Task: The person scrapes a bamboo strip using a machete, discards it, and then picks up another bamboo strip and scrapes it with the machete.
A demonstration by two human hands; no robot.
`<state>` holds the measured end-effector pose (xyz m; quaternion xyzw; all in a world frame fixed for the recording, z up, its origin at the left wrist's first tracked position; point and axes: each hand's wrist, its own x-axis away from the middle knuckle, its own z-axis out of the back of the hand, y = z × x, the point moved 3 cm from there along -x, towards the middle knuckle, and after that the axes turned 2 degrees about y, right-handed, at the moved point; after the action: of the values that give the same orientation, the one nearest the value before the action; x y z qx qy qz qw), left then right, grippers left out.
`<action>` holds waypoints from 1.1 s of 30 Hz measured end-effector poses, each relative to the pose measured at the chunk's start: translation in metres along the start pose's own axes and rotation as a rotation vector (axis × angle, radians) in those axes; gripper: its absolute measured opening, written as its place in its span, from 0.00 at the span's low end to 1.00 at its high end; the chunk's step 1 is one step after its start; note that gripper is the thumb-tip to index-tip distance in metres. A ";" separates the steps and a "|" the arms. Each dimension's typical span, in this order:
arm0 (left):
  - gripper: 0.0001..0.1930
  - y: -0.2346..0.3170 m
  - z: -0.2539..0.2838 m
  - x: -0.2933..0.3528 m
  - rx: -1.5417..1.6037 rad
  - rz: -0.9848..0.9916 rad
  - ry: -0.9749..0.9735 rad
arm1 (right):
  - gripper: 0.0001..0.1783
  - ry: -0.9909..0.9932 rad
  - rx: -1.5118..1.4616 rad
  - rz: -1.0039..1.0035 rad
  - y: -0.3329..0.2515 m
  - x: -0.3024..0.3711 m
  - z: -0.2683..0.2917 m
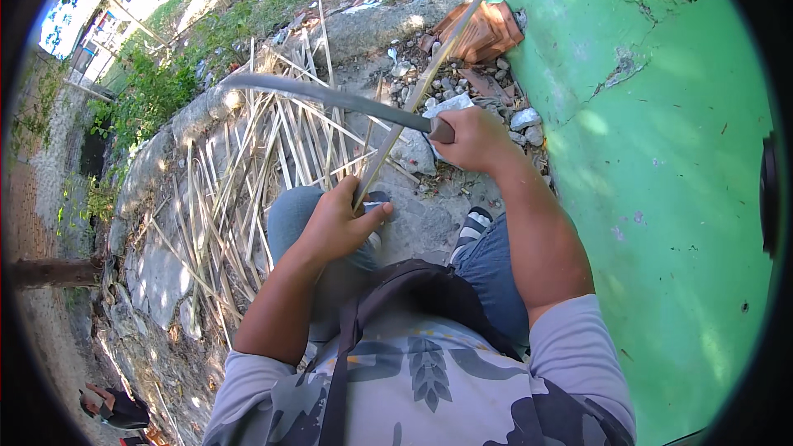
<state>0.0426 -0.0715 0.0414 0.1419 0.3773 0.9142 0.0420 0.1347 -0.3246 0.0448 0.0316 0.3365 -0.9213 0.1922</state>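
Note:
My right hand (pixel 475 140) is closed round the dark handle of a machete (pixel 343 99), whose long grey blade points left and slightly away. The blade crosses over a long pale bamboo strip (pixel 425 74). Near its lower end, the strip is gripped by my left hand (pixel 337 219), just above my left knee. From there it slants up and to the right, its far end in front of the stacked roof tiles. Whether the blade touches the strip, I cannot tell for sure.
Many loose pale strips (pixel 273 140) lie on the ground at left. Orange roof tiles (pixel 483 31) and rubble (pixel 491 87) sit beside the green wall (pixel 661 157) at right. A low stone ledge (pixel 157 157) and green plants (pixel 140 87) edge the left side.

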 end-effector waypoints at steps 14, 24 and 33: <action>0.28 -0.014 -0.010 -0.014 0.269 0.031 -0.112 | 0.10 0.038 0.010 -0.067 0.014 0.002 -0.004; 0.26 -0.012 -0.003 -0.017 0.292 0.071 -0.199 | 0.11 -0.001 -0.053 -0.178 0.025 -0.007 -0.007; 0.25 -0.012 -0.004 -0.014 0.341 0.013 -0.211 | 0.10 -0.041 0.118 0.079 0.010 -0.009 -0.024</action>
<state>0.0547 -0.0681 0.0276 0.2442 0.5191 0.8175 0.0509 0.1450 -0.3137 0.0218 0.0374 0.2760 -0.9318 0.2328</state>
